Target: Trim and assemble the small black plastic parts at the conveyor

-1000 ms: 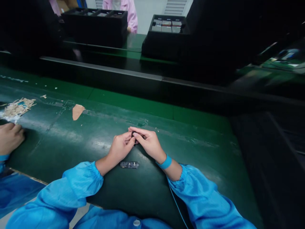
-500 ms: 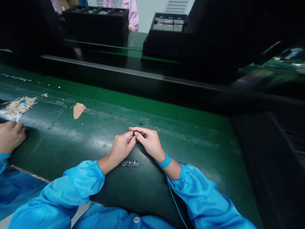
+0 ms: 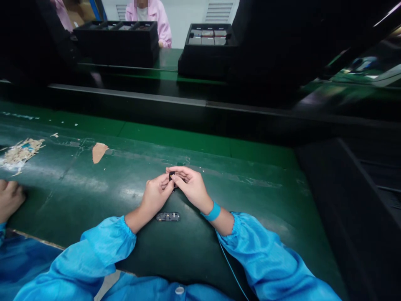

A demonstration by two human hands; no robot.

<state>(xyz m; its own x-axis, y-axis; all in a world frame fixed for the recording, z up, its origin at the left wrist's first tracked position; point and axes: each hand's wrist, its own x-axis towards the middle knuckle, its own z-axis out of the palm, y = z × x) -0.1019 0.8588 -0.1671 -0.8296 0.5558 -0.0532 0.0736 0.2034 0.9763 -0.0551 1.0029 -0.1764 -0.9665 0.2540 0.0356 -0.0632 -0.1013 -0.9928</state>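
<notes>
My left hand (image 3: 155, 195) and my right hand (image 3: 191, 187) meet fingertip to fingertip over the green belt (image 3: 94, 184). Both pinch one small black part (image 3: 172, 177), most of it hidden by the fingers. A small dark oblong component (image 3: 168, 216) lies flat on the belt just below my hands, untouched. My right wrist wears a blue strap (image 3: 211, 212) with a thin cord running down towards me. Both arms are in blue sleeves.
A co-worker's hand (image 3: 8, 200) rests on the belt at the far left. Paper scraps (image 3: 20, 151) and a tan torn patch (image 3: 98, 151) mark the belt's left side. Black trays (image 3: 117, 42) (image 3: 206, 48) stand beyond the dark rail; a person in pink sits behind them.
My hands stay together on the small black part. The view has shifted slightly, and the co-worker's hand at the left has slid further towards the edge.
</notes>
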